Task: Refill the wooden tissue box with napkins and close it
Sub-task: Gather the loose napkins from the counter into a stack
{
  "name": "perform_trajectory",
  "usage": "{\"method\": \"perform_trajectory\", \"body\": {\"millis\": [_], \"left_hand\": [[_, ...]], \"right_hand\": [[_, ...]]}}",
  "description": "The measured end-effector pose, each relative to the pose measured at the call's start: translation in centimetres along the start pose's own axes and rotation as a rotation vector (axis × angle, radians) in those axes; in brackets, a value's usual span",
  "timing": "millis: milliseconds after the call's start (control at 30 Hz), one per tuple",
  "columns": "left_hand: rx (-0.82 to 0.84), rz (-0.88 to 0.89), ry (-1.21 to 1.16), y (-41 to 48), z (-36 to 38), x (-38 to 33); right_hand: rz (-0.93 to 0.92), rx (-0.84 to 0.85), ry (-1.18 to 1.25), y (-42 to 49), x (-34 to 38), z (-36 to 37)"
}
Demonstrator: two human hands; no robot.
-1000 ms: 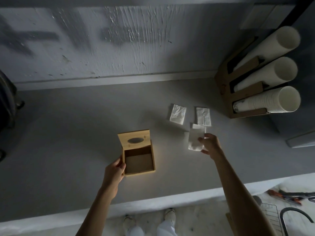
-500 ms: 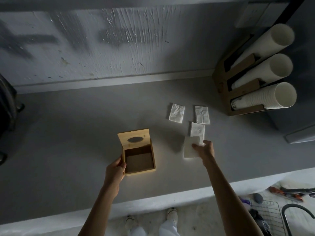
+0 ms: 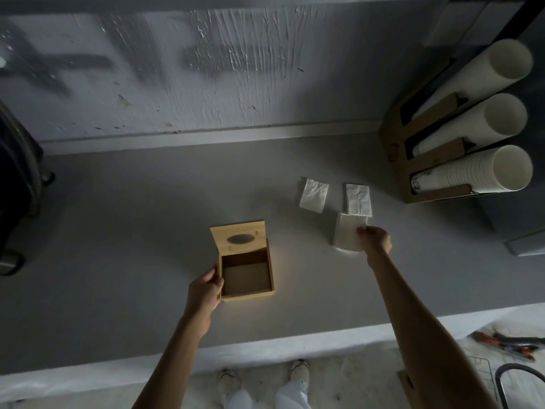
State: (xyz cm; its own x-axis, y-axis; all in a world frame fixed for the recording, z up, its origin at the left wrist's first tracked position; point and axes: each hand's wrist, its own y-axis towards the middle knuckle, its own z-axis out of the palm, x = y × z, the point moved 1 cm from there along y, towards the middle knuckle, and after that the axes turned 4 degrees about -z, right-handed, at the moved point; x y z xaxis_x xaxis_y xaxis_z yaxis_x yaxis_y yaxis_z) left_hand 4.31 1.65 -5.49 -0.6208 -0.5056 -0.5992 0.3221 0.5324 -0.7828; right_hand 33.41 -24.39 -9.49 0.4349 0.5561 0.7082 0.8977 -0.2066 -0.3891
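Note:
The wooden tissue box (image 3: 267, 293) stands open in the middle of the grey counter, its inside bare. Its lid (image 3: 239, 238), with an oval slot, is tilted up at the far side. My left hand (image 3: 205, 290) grips the box's near left corner. To the right, my right hand (image 3: 374, 238) pinches the right edge of a white napkin (image 3: 348, 236) that lies on or just above the counter. Two more folded napkins, one (image 3: 313, 195) and another (image 3: 358, 199), lie flat a little farther away.
A wooden cup dispenser (image 3: 424, 169) with three stacks of white paper cups stands at the right against the wall. A dark appliance (image 3: 14, 184) sits at the left edge. The counter's white front edge (image 3: 265, 349) runs below my arms; tools lie on the floor at lower right.
My right hand moved toward the box with a napkin, then back to the right; it now pinches a napkin just below the far pair. The left hand stayed on the box.

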Motion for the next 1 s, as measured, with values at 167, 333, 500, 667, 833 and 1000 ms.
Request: {"method": "perform_trajectory", "body": {"millis": [167,333,500,667,833,1000], "left_hand": [[-0.001,-0.016,-0.005,0.0,-0.1,-0.1],[-0.009,-0.006,0.005,-0.1,0.0,-0.1],[-0.017,-0.001,0.020,-0.2,0.2,-0.2],[-0.029,0.010,0.040,-0.5,0.2,-0.3],[-0.023,0.023,0.046,-0.8,0.2,-0.4],[-0.020,0.026,0.055,-0.6,0.2,-0.4]], "right_hand": [[-0.019,-0.058,-0.002,-0.4,0.1,0.6],[-0.042,-0.078,0.032,-0.1,0.9,1.0],[-0.094,-0.053,-0.115,-0.4,1.3,1.4],[-0.049,-0.090,-0.298,-0.8,1.4,1.9],[0.057,-0.008,-0.273,-0.1,1.4,1.3],[-0.019,0.050,-0.194,0.2,1.3,0.4]]}}
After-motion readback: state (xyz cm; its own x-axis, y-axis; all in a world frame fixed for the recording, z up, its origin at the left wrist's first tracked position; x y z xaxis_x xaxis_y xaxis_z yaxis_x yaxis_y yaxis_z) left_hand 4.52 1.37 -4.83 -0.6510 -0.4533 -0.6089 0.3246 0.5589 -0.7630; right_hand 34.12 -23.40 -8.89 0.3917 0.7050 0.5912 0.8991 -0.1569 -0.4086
